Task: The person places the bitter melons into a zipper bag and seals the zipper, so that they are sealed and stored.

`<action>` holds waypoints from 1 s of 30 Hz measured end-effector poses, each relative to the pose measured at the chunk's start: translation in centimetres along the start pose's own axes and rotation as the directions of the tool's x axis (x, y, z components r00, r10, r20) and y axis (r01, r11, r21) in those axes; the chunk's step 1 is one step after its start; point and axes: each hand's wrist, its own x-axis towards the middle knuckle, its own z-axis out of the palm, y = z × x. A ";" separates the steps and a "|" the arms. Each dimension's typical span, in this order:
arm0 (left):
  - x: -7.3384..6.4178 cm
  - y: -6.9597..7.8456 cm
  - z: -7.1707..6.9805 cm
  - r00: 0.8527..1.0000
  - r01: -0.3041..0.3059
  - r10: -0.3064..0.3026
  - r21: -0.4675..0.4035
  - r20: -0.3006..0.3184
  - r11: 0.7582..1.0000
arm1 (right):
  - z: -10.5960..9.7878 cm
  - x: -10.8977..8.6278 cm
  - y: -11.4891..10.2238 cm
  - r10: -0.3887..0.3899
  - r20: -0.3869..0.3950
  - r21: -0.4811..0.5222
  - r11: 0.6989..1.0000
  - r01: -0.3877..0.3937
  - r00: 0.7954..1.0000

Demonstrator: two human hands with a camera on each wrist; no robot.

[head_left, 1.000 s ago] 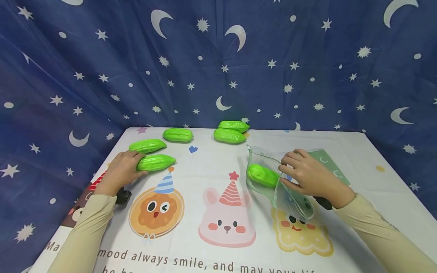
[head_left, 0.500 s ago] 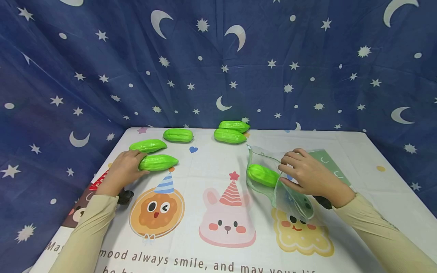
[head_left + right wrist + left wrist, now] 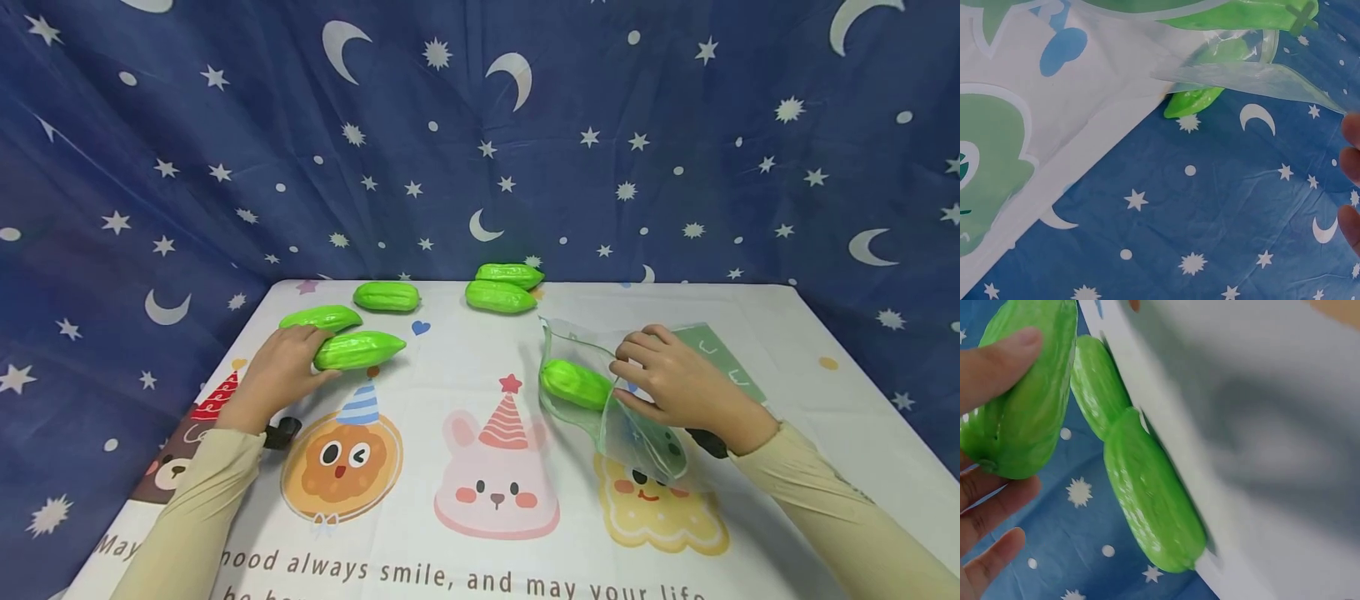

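Note:
My left hand (image 3: 281, 371) holds a bright green, ridged toy bitter melon (image 3: 360, 350) at its blunt end, and the pointed end faces right. In the left wrist view the thumb lies across this toy bitter melon (image 3: 1038, 419), with other fingers beneath it. At the right, my right hand (image 3: 675, 379) pinches the upper edge of a clear plastic bag (image 3: 637, 446) with green trim, and its mouth gapes toward the left. One toy bitter melon (image 3: 576, 384) lies inside at the mouth. The right wrist view shows the bag's film (image 3: 1260, 78) stretched toward the fingertips (image 3: 1350, 162).
Behind my left hand lies another toy bitter melon (image 3: 321, 317). Farther back is one more bitter melon (image 3: 386, 297), and a touching pair of bitter melons (image 3: 501, 297) sits near the table's far edge. A blue star-patterned curtain (image 3: 450, 167) hangs behind the white printed tablecloth (image 3: 420, 500).
My left hand has shifted slightly to the right with the bitter melon, which now sits higher and casts a shadow on the cloth. The right hand and bag have stayed in place.

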 end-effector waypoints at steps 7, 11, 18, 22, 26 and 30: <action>0.3 1.9 -0.6 0.998 -0.040 0.038 -0.047 -0.051 0.998 | 0.2 0.0 0.1 -0.001 0.000 0.005 1.000 0.001 1.000; 0.6 2.9 -0.9 0.994 -0.083 0.078 -0.053 -0.081 0.995 | 0.3 0.1 0.1 -0.006 -0.001 0.008 1.000 0.006 1.000; 1.5 4.2 -1.2 0.970 -0.193 0.188 -0.018 -0.157 0.981 | 0.4 0.4 0.2 -0.011 -0.008 0.015 1.000 0.011 1.000; 2.0 4.9 -1.3 0.955 -0.250 0.245 -0.012 -0.167 0.968 | 0.4 0.4 0.3 -0.011 -0.005 0.012 1.000 0.011 1.000; 2.5 5.6 -1.1 0.944 -0.296 0.290 -0.010 -0.160 0.955 | 0.4 0.4 0.3 -0.012 -0.002 0.008 1.000 0.012 1.000; 3.0 6.3 -0.9 0.932 -0.333 0.328 -0.005 -0.154 0.943 | 0.4 0.5 0.3 -0.013 -0.004 0.009 1.000 0.013 1.000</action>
